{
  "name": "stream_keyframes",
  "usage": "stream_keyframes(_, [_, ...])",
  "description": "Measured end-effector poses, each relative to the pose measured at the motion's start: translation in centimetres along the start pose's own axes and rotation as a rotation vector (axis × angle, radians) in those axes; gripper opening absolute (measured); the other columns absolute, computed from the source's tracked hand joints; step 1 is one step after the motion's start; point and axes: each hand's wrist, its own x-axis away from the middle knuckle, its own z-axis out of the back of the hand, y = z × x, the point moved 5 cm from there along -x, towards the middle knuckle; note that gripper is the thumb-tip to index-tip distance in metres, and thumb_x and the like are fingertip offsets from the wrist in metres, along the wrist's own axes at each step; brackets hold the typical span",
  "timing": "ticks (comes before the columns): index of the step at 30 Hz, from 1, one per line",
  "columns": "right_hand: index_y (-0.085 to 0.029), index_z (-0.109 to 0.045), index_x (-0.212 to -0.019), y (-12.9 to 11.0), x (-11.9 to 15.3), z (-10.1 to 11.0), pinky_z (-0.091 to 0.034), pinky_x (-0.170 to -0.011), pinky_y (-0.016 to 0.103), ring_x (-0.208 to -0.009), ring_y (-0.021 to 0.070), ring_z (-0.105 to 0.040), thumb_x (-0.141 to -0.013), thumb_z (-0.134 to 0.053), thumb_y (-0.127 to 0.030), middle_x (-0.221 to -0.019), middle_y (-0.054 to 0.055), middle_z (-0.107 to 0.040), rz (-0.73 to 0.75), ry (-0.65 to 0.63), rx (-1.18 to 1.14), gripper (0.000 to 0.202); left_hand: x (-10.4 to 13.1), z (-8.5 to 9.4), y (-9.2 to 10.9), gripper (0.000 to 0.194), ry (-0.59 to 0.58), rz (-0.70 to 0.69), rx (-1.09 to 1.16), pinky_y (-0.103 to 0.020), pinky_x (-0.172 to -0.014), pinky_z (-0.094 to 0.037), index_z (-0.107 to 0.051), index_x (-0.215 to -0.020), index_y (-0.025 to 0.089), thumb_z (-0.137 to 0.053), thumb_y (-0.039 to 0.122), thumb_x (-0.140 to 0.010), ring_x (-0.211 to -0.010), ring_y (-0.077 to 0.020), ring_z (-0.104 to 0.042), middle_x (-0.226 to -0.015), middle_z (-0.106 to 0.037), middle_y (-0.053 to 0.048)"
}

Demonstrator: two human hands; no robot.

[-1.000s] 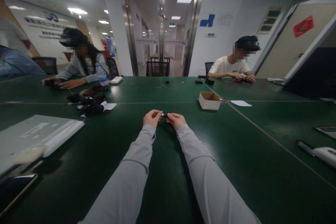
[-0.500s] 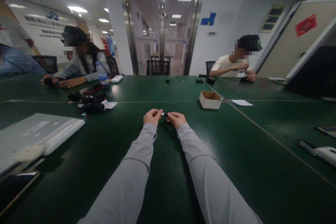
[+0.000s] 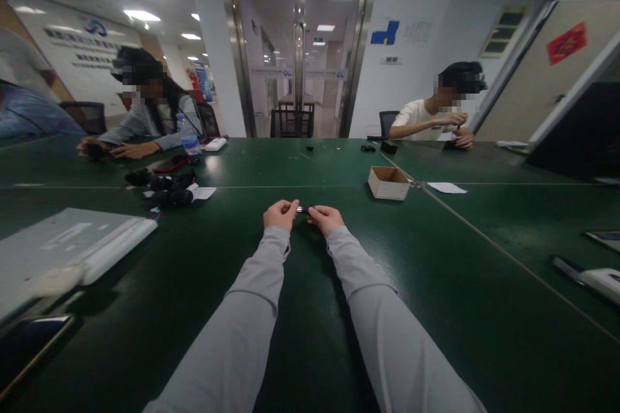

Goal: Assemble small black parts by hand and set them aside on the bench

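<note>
Between my two hands, just above the green table, is a small dark cylindrical piece [image 3: 303, 210] with a shiny metal part at its left end. My left hand [image 3: 279, 215] pinches the shiny end between thumb and fingers. My right hand [image 3: 327, 219] grips the black end the same way, fingers closed. Most of the piece is covered by the fingertips, and it is too small to tell its exact kind.
An open cardboard box [image 3: 389, 189] stands right of my hands, near a white paper [image 3: 447, 188]. Left lie black objects [image 3: 169, 190], a grey flat case [image 3: 72, 239] and a phone [image 3: 31, 352]. A water bottle [image 3: 188, 139] stands behind. Two co-workers sit across the table.
My hands stay in nearly the same place, with the piece still held between them. The co-worker on the right has shifted slightly.
</note>
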Motion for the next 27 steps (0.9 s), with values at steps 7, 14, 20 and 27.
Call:
stream_keyframes(7, [-0.011, -0.065, -0.07, 0.17, -0.03, 0.21, -0.049, -0.053, 0.019, -0.053, 0.0103, -0.057, -0.06, -0.075, -0.026, -0.061, 0.002, -0.061, 0.019, -0.002, 0.043, 0.02, -0.12, -0.19, -0.43, 0.028, -0.005, 0.032, 0.02, -0.023, -0.056, -0.043, -0.061, -0.059, 0.019, -0.059, 0.045, -0.068, -0.05, -0.0124, -0.055, -0.052, -0.06, 0.0])
stream_keyframes(14, [-0.01, -0.065, -0.071, -0.12, 0.13, -0.13, -0.049, -0.052, 0.019, -0.054, 0.0102, -0.056, -0.056, -0.077, -0.026, -0.061, 0.002, -0.06, 0.012, -0.022, 0.01, 0.025, -0.06, -0.1, -0.53, 0.033, -0.039, 0.099, -0.024, -0.024, -0.057, -0.044, -0.058, -0.052, 0.019, -0.057, 0.047, -0.069, -0.047, -0.0122, -0.054, -0.048, -0.058, 0.0])
stream_keyframes(20, [-0.01, -0.065, -0.067, -0.07, 0.27, -0.23, -0.051, -0.053, 0.02, -0.057, 0.0094, -0.056, -0.05, -0.079, -0.032, -0.082, 0.003, -0.058, 0.04, -0.075, -0.041, 0.031, 0.09, -0.16, -0.61, 0.038, -0.077, 0.14, -0.008, -0.024, -0.049, -0.041, -0.055, -0.048, 0.019, -0.053, 0.049, -0.07, -0.038, -0.0107, -0.048, -0.046, -0.056, -0.001])
stream_keyframes(27, [-0.009, -0.065, -0.064, -0.56, 0.79, -0.57, -0.051, -0.051, 0.019, -0.056, 0.0095, -0.057, -0.046, -0.081, -0.032, -0.078, 0.003, -0.056, 0.015, -0.136, -0.082, 0.033, 0.26, 0.25, 0.08, 0.041, -0.071, 0.034, -0.191, -0.024, -0.052, -0.037, -0.055, -0.047, 0.02, -0.047, 0.05, -0.074, -0.046, -0.0127, -0.05, -0.043, -0.054, 0.0])
